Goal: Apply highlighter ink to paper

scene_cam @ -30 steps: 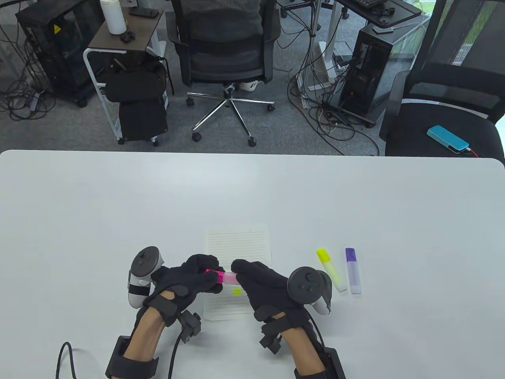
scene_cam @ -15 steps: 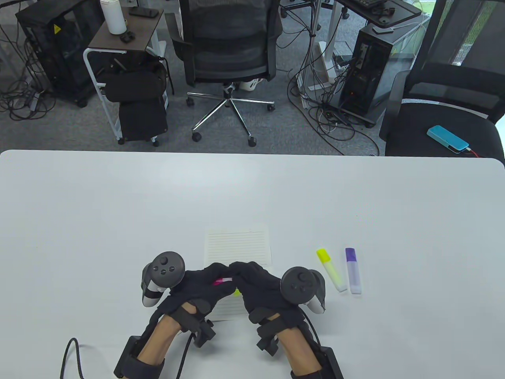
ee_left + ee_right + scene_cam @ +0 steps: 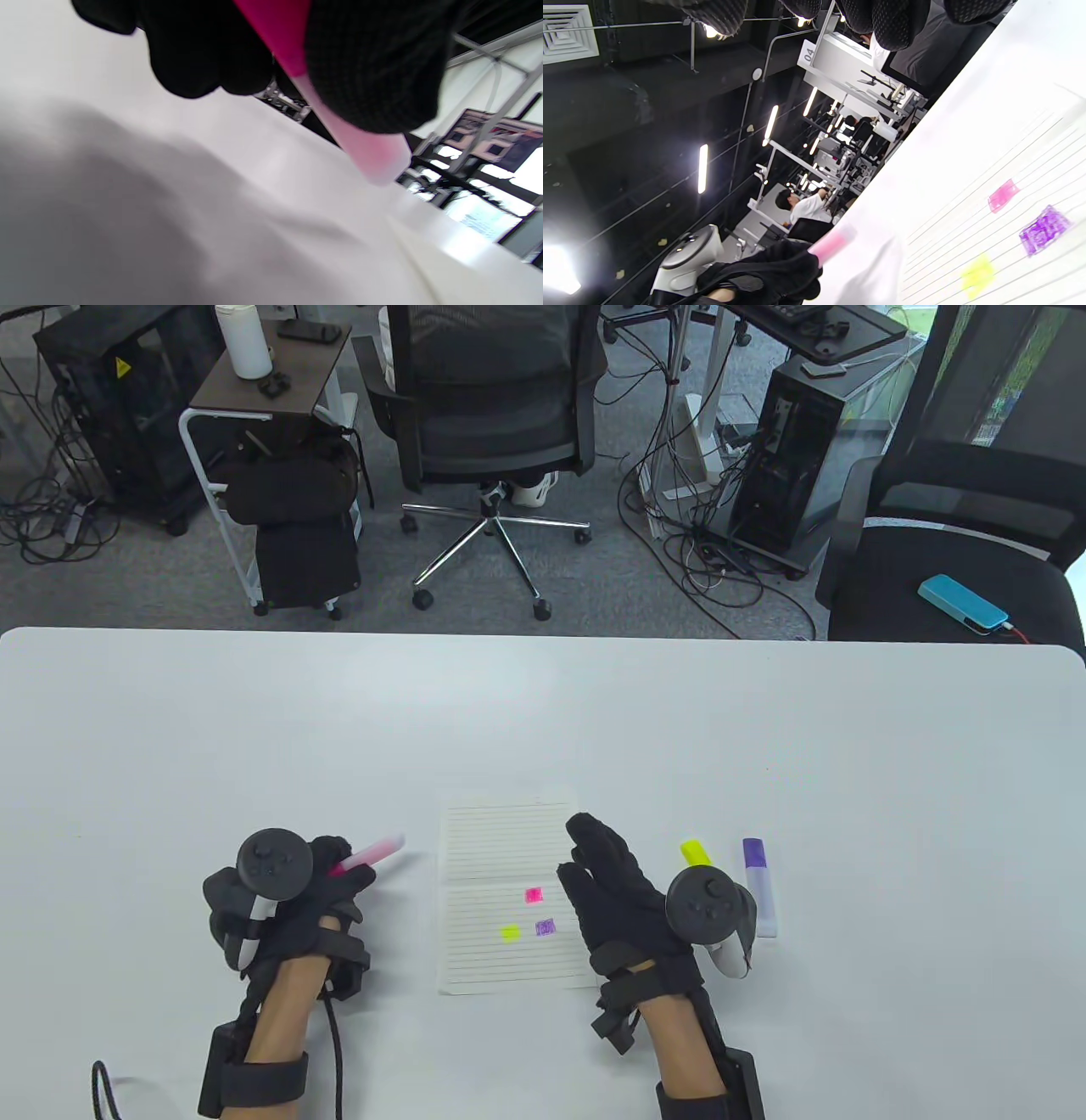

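Note:
A lined paper sheet (image 3: 509, 848) lies at the table's front centre and bears pink (image 3: 534, 894), yellow (image 3: 509, 933) and purple (image 3: 545, 927) ink patches; it also shows in the right wrist view (image 3: 1031, 169). My left hand (image 3: 327, 882) is left of the sheet and grips the capped pink highlighter (image 3: 373, 853), which points up and right; the same pen shows close up in the left wrist view (image 3: 331, 123). My right hand (image 3: 598, 869) is open and empty, fingers spread over the sheet's right edge.
A yellow highlighter (image 3: 696, 853) and a purple highlighter (image 3: 759, 886) lie side by side right of the sheet, partly behind my right hand's tracker (image 3: 708, 908). Office chairs, a cart and computer towers stand beyond the table's far edge.
Both hands were joined over the sheet on the pink highlighter. They have parted: the left hand moved left with the pen, the right hand opened and moved right, uncovering the three ink patches.

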The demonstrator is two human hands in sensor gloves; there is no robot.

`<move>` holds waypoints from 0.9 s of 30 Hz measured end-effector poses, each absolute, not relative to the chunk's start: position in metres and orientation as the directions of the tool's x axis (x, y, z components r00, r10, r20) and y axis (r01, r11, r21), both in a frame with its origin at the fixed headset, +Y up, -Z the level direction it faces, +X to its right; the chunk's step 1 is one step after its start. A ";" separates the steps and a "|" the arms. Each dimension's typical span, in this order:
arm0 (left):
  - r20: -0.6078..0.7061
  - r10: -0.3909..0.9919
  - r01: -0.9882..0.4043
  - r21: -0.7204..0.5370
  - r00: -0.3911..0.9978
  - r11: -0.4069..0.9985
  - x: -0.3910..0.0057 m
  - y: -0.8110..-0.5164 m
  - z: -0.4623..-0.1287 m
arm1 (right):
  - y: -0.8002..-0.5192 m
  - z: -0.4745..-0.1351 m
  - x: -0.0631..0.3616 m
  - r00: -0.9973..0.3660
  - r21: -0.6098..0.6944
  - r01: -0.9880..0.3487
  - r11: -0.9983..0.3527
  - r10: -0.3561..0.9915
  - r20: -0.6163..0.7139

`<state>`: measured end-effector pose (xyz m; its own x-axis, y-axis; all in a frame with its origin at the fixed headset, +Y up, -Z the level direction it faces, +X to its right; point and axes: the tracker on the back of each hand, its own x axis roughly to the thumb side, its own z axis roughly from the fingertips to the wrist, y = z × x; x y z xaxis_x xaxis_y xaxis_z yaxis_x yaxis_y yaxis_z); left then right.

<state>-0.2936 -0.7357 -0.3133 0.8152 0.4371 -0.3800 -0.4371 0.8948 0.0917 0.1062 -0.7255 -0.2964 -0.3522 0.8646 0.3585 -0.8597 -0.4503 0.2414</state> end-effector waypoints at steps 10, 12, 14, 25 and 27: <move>-0.556 0.215 -0.375 -0.191 0.803 0.907 -0.301 -0.757 -0.314 | -0.728 -0.295 0.103 -0.268 0.288 -0.877 -0.386 0.888 0.374; -0.554 0.199 -0.380 -0.233 0.808 0.895 -0.299 -0.758 -0.314 | -0.728 -0.295 0.101 -0.273 0.295 -0.871 -0.393 0.886 0.376; -0.545 0.206 -0.386 -0.238 0.813 0.891 -0.298 -0.757 -0.313 | -0.729 -0.295 0.100 -0.287 0.298 -0.863 -0.409 0.880 0.379; -0.039 0.651 -0.640 0.147 0.758 0.754 -0.266 -0.714 -0.302 | -0.730 -0.295 0.097 -0.286 0.323 -0.851 -0.414 0.882 0.374; 0.111 0.756 -0.764 0.141 0.645 0.630 -0.255 -0.713 -0.302 | -0.731 -0.295 0.095 -0.292 0.327 -0.846 -0.421 0.879 0.376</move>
<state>-0.2548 -0.7126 -0.3019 0.6447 0.7563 0.1110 -0.7635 0.6301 0.1415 0.0953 -0.7308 -0.2949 -0.2922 0.8795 0.3757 -0.8459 -0.4209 0.3274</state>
